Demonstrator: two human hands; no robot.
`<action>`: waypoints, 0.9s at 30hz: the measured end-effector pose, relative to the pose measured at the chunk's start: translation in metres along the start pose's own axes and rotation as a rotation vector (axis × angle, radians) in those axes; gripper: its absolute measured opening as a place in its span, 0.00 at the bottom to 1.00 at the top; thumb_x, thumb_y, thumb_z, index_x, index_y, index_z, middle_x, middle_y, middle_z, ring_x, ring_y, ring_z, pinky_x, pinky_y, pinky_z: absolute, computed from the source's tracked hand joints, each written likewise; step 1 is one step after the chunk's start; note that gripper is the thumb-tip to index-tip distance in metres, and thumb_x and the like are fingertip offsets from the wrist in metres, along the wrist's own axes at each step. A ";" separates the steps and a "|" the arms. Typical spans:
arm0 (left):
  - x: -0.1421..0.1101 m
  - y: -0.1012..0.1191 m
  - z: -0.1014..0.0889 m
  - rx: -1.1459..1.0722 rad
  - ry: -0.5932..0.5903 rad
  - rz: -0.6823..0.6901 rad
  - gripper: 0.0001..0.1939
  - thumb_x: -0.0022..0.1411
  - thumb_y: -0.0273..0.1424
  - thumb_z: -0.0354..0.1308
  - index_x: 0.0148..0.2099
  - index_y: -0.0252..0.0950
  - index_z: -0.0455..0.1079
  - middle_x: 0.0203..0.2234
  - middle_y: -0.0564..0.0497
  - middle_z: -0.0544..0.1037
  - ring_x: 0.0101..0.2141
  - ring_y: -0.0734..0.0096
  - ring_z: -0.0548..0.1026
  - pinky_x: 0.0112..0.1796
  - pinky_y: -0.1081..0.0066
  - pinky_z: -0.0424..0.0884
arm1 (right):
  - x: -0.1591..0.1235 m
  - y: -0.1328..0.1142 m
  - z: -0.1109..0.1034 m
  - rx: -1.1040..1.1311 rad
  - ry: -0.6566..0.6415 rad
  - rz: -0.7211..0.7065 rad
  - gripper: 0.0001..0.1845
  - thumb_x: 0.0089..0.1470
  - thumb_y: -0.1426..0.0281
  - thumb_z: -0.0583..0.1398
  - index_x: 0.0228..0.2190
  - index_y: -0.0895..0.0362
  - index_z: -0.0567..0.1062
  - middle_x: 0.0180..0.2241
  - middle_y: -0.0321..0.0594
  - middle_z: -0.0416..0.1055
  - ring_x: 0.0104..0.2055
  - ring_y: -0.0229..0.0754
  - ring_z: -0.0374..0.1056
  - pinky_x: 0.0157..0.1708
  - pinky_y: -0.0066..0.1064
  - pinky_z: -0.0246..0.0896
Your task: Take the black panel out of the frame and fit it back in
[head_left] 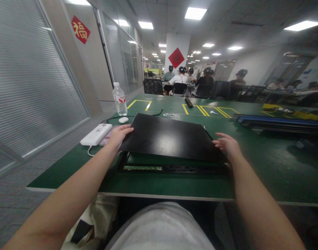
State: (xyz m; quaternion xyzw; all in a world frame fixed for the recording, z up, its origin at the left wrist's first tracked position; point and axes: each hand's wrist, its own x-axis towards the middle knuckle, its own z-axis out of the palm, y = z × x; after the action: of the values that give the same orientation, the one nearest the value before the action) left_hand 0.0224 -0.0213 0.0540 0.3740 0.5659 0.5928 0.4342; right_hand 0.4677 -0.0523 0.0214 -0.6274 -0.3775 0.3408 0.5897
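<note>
Black panel [165, 137], long axis approx L-R, btwn hands [119, 135].

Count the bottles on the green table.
1: a clear plastic bottle, standing near the left edge of the green table, beyond the white box with a cable. Anything lying low behind the black panel may be hidden.

Glossy black rectangular panel [171, 137], slightly tilted, far edge raised above dark frame [192, 169]; green circuit strip [142, 168] along frame's near side.
</note>
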 end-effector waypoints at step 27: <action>0.003 -0.019 0.004 0.111 -0.097 0.000 0.14 0.39 0.26 0.71 0.31 0.35 0.73 0.21 0.53 0.78 0.26 0.67 0.76 0.30 0.71 0.71 | 0.012 0.016 -0.010 -0.231 0.117 -0.069 0.18 0.40 0.74 0.61 0.37 0.59 0.79 0.19 0.40 0.74 0.18 0.37 0.66 0.17 0.25 0.52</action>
State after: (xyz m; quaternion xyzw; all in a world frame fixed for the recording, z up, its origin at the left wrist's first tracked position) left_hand 0.0270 -0.0177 0.0350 0.4258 0.5762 0.5417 0.4396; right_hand 0.4835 -0.0469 0.0060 -0.6967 -0.4004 0.2372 0.5459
